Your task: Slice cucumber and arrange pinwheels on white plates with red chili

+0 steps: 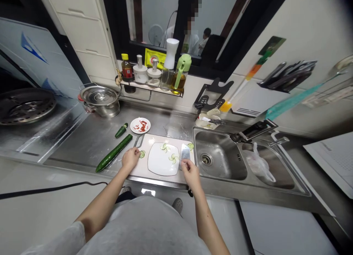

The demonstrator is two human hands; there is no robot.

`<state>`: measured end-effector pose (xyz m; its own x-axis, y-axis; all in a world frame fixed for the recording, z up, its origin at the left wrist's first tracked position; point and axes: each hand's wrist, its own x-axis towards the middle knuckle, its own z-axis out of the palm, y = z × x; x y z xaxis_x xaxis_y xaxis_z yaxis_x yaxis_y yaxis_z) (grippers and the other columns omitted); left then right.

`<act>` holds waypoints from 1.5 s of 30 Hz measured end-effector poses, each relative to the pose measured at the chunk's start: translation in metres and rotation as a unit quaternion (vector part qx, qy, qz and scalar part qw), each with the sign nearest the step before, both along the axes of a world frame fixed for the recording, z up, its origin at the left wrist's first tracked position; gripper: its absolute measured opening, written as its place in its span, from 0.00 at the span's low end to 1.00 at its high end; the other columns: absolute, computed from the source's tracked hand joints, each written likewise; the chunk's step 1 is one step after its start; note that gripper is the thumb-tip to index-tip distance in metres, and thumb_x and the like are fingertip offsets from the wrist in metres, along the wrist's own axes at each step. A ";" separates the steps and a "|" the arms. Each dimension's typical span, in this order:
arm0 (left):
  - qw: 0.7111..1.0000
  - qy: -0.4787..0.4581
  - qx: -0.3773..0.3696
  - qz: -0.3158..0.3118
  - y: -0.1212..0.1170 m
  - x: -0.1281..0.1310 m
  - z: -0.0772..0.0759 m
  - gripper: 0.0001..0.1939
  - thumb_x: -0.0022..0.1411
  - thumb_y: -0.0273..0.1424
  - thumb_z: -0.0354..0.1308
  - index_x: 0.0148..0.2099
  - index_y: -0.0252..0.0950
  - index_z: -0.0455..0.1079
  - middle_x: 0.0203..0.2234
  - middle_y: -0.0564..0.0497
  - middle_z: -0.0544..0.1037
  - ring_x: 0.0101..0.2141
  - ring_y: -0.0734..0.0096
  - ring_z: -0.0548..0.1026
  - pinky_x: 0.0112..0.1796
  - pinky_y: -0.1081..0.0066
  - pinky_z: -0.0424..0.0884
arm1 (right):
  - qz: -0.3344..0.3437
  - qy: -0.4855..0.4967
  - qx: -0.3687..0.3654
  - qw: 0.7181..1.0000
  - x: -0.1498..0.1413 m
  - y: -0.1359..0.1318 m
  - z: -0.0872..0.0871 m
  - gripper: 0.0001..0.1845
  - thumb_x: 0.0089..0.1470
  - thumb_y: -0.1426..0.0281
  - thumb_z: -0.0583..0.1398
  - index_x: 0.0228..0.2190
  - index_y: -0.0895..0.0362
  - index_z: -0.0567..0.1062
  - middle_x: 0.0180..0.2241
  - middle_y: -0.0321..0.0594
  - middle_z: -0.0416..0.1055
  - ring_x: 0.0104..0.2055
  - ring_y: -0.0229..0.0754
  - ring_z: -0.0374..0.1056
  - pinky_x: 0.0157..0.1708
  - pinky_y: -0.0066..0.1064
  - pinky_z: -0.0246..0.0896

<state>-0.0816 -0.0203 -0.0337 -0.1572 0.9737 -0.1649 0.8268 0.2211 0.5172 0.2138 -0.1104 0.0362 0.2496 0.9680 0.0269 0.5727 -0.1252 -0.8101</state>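
A white squarish plate (160, 163) lies on the pale cutting board (143, 168), bearing thin cucumber slices (173, 158) fanned into two pinwheels. My left hand (130, 158) is at the board's left side, fingers together at a small pile of cucumber slices (141, 154); whether it grips one is unclear. To the right of the plate rests a cleaver (185, 152), its black handle jutting past the counter edge. My right hand (191, 173) is over its lower blade, thumb and fingers pinched, with anything between them too small to name. More cucumber slices (191, 146) sit at the board's upper right corner.
Left of the board are a long cucumber (114, 153), a cut cucumber piece (121, 130) and a small plate (132, 127) with chopped red bits. A steel pot (107, 110) stands behind. The double sink (220, 155) is at right, a condiment rack (154, 86) above.
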 end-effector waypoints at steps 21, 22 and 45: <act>0.870 -0.487 -0.058 -0.059 -0.007 0.028 0.079 0.23 0.40 0.44 0.68 0.36 0.34 0.75 0.26 0.49 0.77 0.26 0.73 0.71 0.27 0.73 0.62 | 0.159 0.087 0.011 0.983 -0.089 0.058 0.010 0.11 0.51 0.64 0.59 0.36 0.55 0.77 0.33 0.38 0.74 0.34 0.38 0.66 0.38 0.30 0.61; 0.867 -0.490 -0.052 -0.070 -0.008 0.031 0.080 0.23 0.40 0.45 0.68 0.35 0.34 0.75 0.26 0.49 0.77 0.27 0.72 0.71 0.28 0.73 0.63 | 0.164 0.102 0.012 0.981 -0.091 0.059 0.009 0.10 0.51 0.65 0.59 0.34 0.56 0.76 0.32 0.38 0.74 0.33 0.38 0.66 0.38 0.30 0.61; 0.827 -0.531 -0.183 -0.030 -0.005 0.070 0.077 0.27 0.43 0.38 0.68 0.47 0.37 0.71 0.30 0.51 0.77 0.25 0.80 0.70 0.22 0.81 0.55 | 0.165 0.001 0.103 0.981 -0.057 0.050 0.009 0.06 0.55 0.69 0.58 0.30 0.55 0.76 0.34 0.38 0.72 0.42 0.41 0.65 0.47 0.34 0.56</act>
<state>-0.0117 -0.0252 0.0435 0.3130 0.8284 -0.4645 -0.0344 0.4987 0.8661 0.1566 -0.0602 0.0448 -0.0753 0.9704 0.2296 0.5530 0.2323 -0.8001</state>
